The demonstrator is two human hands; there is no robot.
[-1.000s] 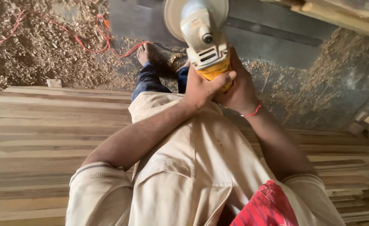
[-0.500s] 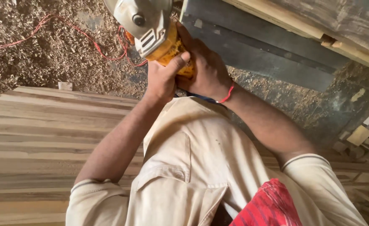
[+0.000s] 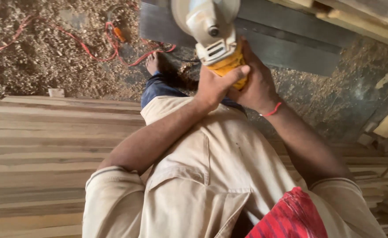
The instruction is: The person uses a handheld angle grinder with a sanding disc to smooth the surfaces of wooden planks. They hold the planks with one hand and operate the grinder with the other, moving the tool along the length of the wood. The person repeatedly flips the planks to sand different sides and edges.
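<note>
Both hands wrapped round an angle grinder (image 3: 214, 39), held up front of the chest, disc end pointing away toward the dark board (image 3: 286, 39) at top of view. Left hand (image 3: 214, 86) closed on the yellow rear body from the near side, thumb laid across the top of it. Right hand (image 3: 258, 86) closed on the same yellow body from the other side, fingers partly hidden behind the tool; thin red thread band (image 3: 271, 110) on that wrist. Hands touching each other round the grip.

Grinder: pale grey-white head w/ round disc guard at the top edge, partly cut off by frame; yellow section just below, mostly covered by the hands. Can't tell if disc touches the board.

Below the hands: beige short-sleeve shirt (image 3: 211, 176), red cloth (image 3: 291, 218) at bottom right, blue trouser leg & bare foot (image 3: 152, 61) on the floor. Floor (image 3: 48, 57) thick w/ sawdust and shavings; red cable (image 3: 88, 48) snaking across it at upper left. Stack of pale planks (image 3: 40, 154) running across left & behind the body; more wood offcuts (image 3: 387, 125) at right edge.
</note>
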